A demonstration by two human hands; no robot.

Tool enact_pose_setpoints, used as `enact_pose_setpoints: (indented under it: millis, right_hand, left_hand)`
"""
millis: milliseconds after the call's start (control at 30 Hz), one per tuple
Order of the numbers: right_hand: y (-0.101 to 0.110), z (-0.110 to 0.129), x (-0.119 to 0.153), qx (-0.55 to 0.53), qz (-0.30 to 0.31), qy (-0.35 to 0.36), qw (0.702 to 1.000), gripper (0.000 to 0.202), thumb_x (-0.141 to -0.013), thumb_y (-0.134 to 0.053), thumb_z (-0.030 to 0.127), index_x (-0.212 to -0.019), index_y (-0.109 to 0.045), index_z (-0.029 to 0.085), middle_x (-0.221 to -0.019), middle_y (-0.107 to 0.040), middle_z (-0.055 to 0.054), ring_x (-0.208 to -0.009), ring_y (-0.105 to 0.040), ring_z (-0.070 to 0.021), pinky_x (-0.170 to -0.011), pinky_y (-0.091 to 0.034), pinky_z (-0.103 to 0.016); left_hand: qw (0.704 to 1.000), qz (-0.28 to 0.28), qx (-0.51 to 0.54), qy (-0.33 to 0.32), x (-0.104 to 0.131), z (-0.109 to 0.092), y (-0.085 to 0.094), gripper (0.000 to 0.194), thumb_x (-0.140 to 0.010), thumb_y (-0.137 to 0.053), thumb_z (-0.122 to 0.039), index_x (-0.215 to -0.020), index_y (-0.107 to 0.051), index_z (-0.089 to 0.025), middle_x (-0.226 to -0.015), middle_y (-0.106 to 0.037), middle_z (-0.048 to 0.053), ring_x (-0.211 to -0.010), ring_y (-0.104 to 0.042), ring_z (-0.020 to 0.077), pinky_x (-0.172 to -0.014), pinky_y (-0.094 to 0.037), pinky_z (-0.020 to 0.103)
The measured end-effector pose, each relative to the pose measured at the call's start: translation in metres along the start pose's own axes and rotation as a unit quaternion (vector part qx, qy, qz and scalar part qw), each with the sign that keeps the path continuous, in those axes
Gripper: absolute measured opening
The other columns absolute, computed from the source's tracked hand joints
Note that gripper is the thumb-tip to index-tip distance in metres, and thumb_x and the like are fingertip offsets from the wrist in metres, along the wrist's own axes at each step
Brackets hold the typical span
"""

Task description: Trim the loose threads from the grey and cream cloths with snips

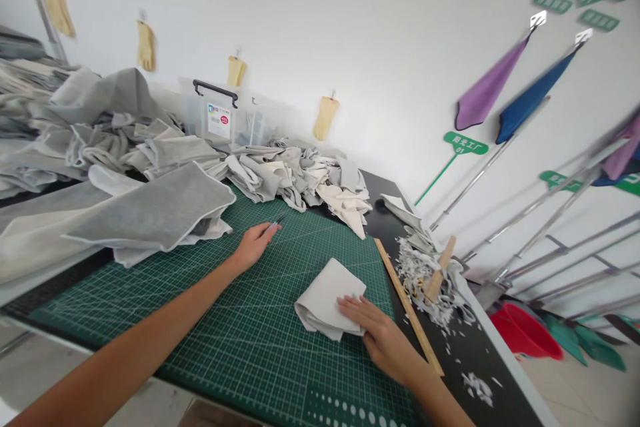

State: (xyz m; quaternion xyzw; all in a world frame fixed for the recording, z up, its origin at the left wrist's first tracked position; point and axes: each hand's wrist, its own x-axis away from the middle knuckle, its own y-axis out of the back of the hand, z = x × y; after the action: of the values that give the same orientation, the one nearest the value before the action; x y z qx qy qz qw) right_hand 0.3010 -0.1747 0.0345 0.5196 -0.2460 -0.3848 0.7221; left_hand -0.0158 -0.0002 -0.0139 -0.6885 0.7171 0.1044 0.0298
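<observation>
My left hand (253, 245) is closed around a small slim tool (275, 221) with a pale bluish body and a dark pointed tip. It is too small to tell its exact kind. The tool's tip points up and right over the green cutting mat (240, 333). On the mat's right half lies a folded off-white cloth (327, 290), its layers showing along the near edge. My right hand (375, 330) lies flat on the cloth's right side, fingers stretched out. To the right of that hand, a wooden ruler (407, 307) runs along the mat's edge.
Grey and off-white cloths (160, 207) are heaped along the left; another pile (300, 173) lies at the back. Behind stands a clear plastic box (220, 117). Fabric scraps (425, 277) and a wooden piece (441, 269) lie right. A red basin (525, 333) is on the floor.
</observation>
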Motion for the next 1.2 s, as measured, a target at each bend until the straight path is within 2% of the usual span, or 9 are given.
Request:
enact_pose_setpoints:
  millis: [300, 433, 500, 700, 767, 867, 967, 1100, 1200]
  right_hand:
    - [-0.009, 0.015, -0.001, 0.044, 0.023, 0.008, 0.999, 0.082, -0.070, -0.042, 0.000, -0.146, -0.025, 0.027, -0.155, -0.018, 0.001, -0.143, -0.014, -0.0212, -0.117, -0.015, -0.050]
    - [-0.015, 0.029, 0.008, 0.049, 0.027, -0.003, 0.998, 0.080, -0.076, -0.041, 0.004, -0.148, -0.016, 0.025, -0.157, -0.010, 0.000, -0.144, -0.010, -0.0217, -0.117, -0.016, -0.048]
    - [-0.018, 0.034, 0.013, 0.040, 0.023, -0.012, 0.999, 0.077, -0.078, -0.041, 0.006, -0.148, -0.016, 0.025, -0.157, -0.009, 0.000, -0.144, -0.011, -0.0214, -0.117, -0.018, -0.046]
    - [-0.023, 0.040, 0.018, 0.008, -0.013, -0.035, 0.999, 0.066, -0.082, -0.041, 0.009, -0.145, -0.030, 0.026, -0.154, -0.024, 0.000, -0.141, -0.024, -0.0184, -0.115, -0.027, -0.039]
    - [-0.024, 0.047, 0.016, -0.005, -0.028, -0.028, 0.999, 0.065, -0.082, -0.042, 0.008, -0.143, -0.033, 0.025, -0.152, -0.029, -0.001, -0.139, -0.028, -0.0180, -0.114, -0.030, -0.037]
    - [-0.026, 0.061, 0.010, -0.032, -0.042, 0.005, 0.999, 0.064, -0.080, -0.043, 0.005, -0.141, -0.039, 0.026, -0.149, -0.036, 0.000, -0.136, -0.035, -0.0176, -0.112, -0.033, -0.035]
    - [-0.029, 0.069, 0.007, -0.059, -0.067, 0.035, 0.995, 0.062, -0.080, -0.044, 0.005, -0.138, -0.044, 0.026, -0.146, -0.041, 0.000, -0.133, -0.041, -0.0181, -0.111, -0.036, -0.034]
    - [-0.029, 0.060, 0.008, -0.115, -0.190, -0.003, 0.975, 0.046, -0.086, -0.043, 0.012, -0.129, -0.054, 0.025, -0.133, -0.057, -0.006, -0.123, -0.052, -0.0218, -0.105, -0.042, -0.039]
    - [-0.028, 0.051, 0.005, -0.203, -0.285, -0.076, 0.934, 0.031, -0.089, -0.047, 0.022, -0.115, -0.064, 0.023, -0.112, -0.069, -0.010, -0.103, -0.064, -0.0246, -0.092, -0.050, -0.040]
  left_hand:
    - [0.996, 0.019, -0.069, -0.052, 0.000, 0.003, 0.003, 0.051, -0.086, -0.045, -0.054, -0.106, -0.069, -0.014, -0.059, -0.049, -0.003, -0.053, -0.043, 0.0125, -0.051, -0.033, 0.022]
    - [0.994, 0.016, -0.088, -0.064, 0.001, 0.001, 0.002, 0.050, -0.086, -0.045, -0.053, -0.106, -0.070, -0.014, -0.065, -0.059, 0.000, -0.059, -0.050, 0.0153, -0.059, -0.038, 0.024]
    - [0.993, 0.021, -0.091, -0.070, 0.003, 0.000, 0.000, 0.049, -0.085, -0.046, -0.052, -0.105, -0.070, -0.015, -0.074, -0.064, 0.002, -0.066, -0.053, 0.0171, -0.065, -0.040, 0.026]
    - [0.994, 0.055, -0.073, -0.064, 0.010, -0.006, -0.001, 0.040, -0.083, -0.050, -0.050, -0.095, -0.072, -0.019, -0.078, -0.066, 0.002, -0.073, -0.057, 0.0188, -0.066, -0.043, 0.026]
    - [0.995, 0.067, -0.054, -0.044, 0.011, -0.007, -0.003, 0.039, -0.080, -0.055, -0.051, -0.089, -0.071, -0.017, -0.069, -0.063, 0.001, -0.062, -0.054, 0.0161, -0.058, -0.042, 0.024]
    - [0.996, 0.089, -0.011, 0.003, 0.016, -0.010, -0.006, 0.046, -0.078, -0.056, -0.056, -0.096, -0.067, -0.015, -0.052, -0.047, -0.006, -0.038, -0.034, 0.0079, -0.039, -0.030, 0.021]
    - [0.992, 0.111, 0.042, 0.040, 0.023, -0.016, -0.008, 0.053, -0.076, -0.061, -0.057, -0.106, -0.062, -0.014, -0.051, -0.038, -0.010, -0.037, -0.022, 0.0046, -0.034, -0.026, 0.019]
    - [0.982, 0.138, 0.104, 0.070, 0.034, -0.027, -0.005, 0.057, -0.066, -0.076, -0.049, -0.109, -0.062, -0.014, -0.058, -0.042, -0.008, -0.045, -0.027, 0.0045, -0.039, -0.031, 0.017]
    - [0.973, 0.155, 0.145, 0.088, 0.041, -0.036, -0.008, 0.050, -0.063, -0.081, -0.042, -0.100, -0.065, -0.013, -0.063, -0.046, -0.005, -0.049, -0.032, 0.0042, -0.041, -0.032, 0.016]
